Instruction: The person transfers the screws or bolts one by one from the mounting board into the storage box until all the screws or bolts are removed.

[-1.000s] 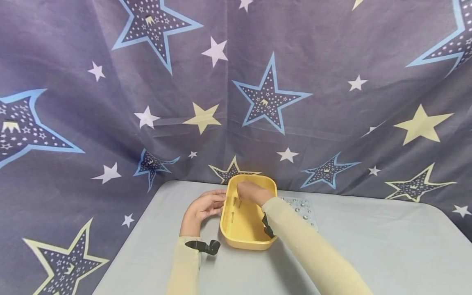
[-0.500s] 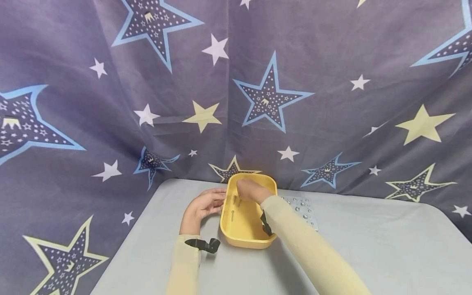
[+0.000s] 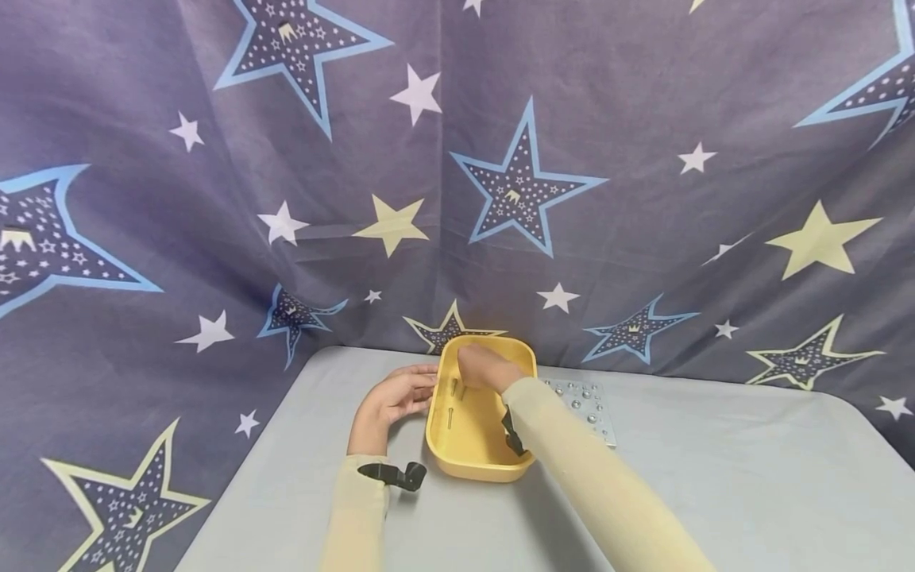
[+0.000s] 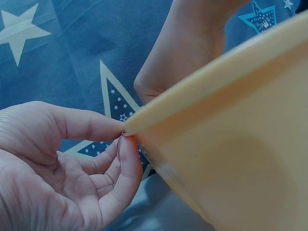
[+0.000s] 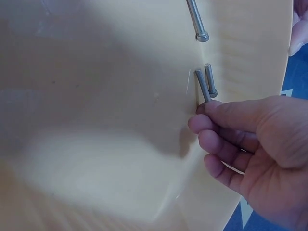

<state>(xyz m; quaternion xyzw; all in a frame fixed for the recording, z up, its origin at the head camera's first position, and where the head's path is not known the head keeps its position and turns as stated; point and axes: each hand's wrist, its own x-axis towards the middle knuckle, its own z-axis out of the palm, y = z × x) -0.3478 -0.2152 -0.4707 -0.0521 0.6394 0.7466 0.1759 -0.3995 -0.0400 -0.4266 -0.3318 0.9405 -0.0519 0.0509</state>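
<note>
My right hand (image 3: 488, 369) reaches into a yellow plastic bin (image 3: 480, 474). In the right wrist view its thumb and index finger pinch the lower end of a metal bolt (image 5: 203, 85), whose head is hidden. Close beside that lies a second bolt (image 5: 210, 81). A third, a socket-head bolt (image 5: 198, 21), rests farther along the bin floor. My left hand (image 3: 396, 397) is outside the bin, its fingers extended to the left side. Up close, the left thumb tip and a fingertip (image 4: 128, 151) touch the edge of the rim (image 4: 211, 77).
Right of the bin, partly behind my right sleeve, a clear plate (image 3: 596, 405) carries several small round metal pieces. All of this stands on a grey-covered table (image 3: 715, 461). A star-patterned cloth (image 3: 643, 262) hangs behind and to the left.
Both hands and the bin keep nearly the same places. The head view shifts very slightly; the bolts in the bin look unmoved.
</note>
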